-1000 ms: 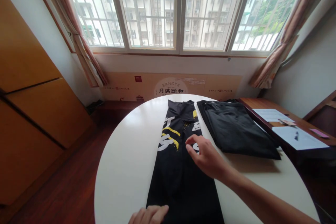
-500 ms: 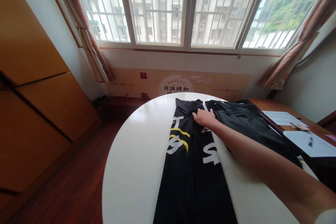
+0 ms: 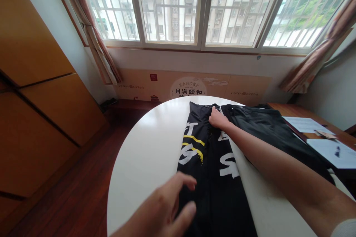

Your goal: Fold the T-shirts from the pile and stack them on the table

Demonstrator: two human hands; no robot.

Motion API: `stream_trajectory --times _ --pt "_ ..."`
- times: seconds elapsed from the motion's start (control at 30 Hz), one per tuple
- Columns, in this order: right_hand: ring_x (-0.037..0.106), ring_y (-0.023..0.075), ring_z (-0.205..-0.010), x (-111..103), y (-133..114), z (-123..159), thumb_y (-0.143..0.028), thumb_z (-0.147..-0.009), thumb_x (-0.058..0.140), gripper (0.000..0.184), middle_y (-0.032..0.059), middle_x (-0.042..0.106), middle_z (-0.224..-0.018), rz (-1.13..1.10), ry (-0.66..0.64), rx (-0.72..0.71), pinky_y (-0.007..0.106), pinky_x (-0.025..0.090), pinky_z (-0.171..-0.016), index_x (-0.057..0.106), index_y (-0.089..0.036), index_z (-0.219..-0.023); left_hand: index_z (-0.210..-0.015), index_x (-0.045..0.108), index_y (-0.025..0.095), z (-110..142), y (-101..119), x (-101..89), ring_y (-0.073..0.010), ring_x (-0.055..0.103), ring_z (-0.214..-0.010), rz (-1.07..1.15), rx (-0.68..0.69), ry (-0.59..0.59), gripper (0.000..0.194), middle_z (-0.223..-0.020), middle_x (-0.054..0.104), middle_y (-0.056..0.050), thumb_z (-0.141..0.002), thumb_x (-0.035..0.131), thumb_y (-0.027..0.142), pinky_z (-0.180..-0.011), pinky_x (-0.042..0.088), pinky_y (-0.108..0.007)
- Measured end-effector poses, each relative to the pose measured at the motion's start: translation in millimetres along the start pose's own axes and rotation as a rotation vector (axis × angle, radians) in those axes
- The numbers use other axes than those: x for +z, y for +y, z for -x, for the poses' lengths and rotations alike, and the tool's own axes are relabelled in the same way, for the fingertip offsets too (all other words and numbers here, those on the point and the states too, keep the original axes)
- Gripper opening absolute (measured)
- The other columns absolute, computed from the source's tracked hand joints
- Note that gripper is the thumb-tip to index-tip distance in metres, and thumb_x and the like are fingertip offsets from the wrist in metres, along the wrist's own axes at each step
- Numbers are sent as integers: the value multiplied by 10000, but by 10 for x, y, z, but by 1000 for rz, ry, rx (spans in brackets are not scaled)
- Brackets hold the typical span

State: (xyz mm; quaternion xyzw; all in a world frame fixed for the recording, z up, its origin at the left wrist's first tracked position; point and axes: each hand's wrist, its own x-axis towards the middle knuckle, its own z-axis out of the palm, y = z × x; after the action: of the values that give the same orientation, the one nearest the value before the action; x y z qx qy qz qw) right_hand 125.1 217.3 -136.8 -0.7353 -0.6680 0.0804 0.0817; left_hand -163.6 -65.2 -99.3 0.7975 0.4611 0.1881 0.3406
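Observation:
A black shirt (image 3: 211, 192) with white lettering and yellow stripes lies folded into a long strip on a round white table (image 3: 139, 155). My right hand (image 3: 218, 118) reaches across to the shirt's far end, its fingers closed on the cloth near the top edge. At the lower middle, my left hand (image 3: 167, 207) hovers by the shirt's left edge, with thumb and forefinger apart and nothing between them. Whether it touches the cloth I cannot tell. To the right, partly behind my right forearm, lie other black clothes (image 3: 256, 122).
Beyond the table's right side is a wooden desk (image 3: 274, 109) with printed papers (image 3: 333, 152) and a pen on it. A printed cardboard panel (image 3: 244, 85) stands under the window. Wooden cabinets (image 3: 50, 111) are on the left.
My left hand has come into view from the bottom. My right hand has shifted slightly toward the far edge of the shirt, and its fingers have closed. The view has tilted a little.

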Motion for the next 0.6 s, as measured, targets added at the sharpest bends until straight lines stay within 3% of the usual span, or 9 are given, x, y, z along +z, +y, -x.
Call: stream_trajectory --times 0.07,0.13,0.2,0.27,0.33,0.47,0.6 --pt "424 423 -1483 -43 54 -67 -205 -986 500 735 293 474 -1599 2 17 44 527 406 -1150 276 -11 -1658 -1275 655 219 -638 -9 -271 -191 643 -666 4 -55 93 391 -860 714 -28 -1031 526 496 -632 519 -286" --pt "432 441 -1461 -91 97 -158 -209 -960 554 645 296 538 -1526 1 22 81 525 424 -1125 444 -22 -1568 -1253 649 155 -1400 -126 -460 -236 708 -912 -47 -86 206 377 -1156 740 -122 -1001 575 425 -773 549 -304" --pt "480 436 -1415 -138 128 -272 -212 -932 604 526 293 597 -1444 -9 16 104 493 455 -1086 597 -41 -1430 -1308 630 95 -2163 -293 -573 -291 676 -1175 -120 -167 282 423 -1334 694 -192 -962 629 338 -919 528 -308" --pt "526 427 -1371 -186 149 -398 -207 -908 633 442 285 641 -1374 -26 14 108 462 472 -1056 673 -54 -1321 -1342 612 26 -2814 -448 -632 -343 669 -1217 -141 -292 304 531 -1372 671 -260 -930 675 353 -909 530 -328" --pt "560 415 -1339 -236 168 -516 -214 -911 624 399 281 660 -1346 -48 25 96 431 476 -1037 697 -56 -1270 -1304 643 -1 -3299 -558 -656 -383 690 -1180 -146 -350 287 573 -1330 692 -290 -881 737 374 -861 540 -343" --pt "655 342 -1227 -295 234 -663 -207 -963 558 405 252 687 -1327 -105 52 68 339 503 -945 636 -53 -1330 -1168 733 63 -3809 -671 -636 -369 715 -1156 -156 -350 256 385 -1236 757 -236 -809 756 199 -869 534 -329" --pt "702 319 -1154 -217 319 -689 -125 -929 605 464 235 713 -1278 -141 48 107 329 519 -909 556 -71 -1387 -1282 665 32 -3937 -753 -574 -394 683 -1235 -177 -364 344 380 -1357 679 -310 -942 599 188 -920 526 -380"
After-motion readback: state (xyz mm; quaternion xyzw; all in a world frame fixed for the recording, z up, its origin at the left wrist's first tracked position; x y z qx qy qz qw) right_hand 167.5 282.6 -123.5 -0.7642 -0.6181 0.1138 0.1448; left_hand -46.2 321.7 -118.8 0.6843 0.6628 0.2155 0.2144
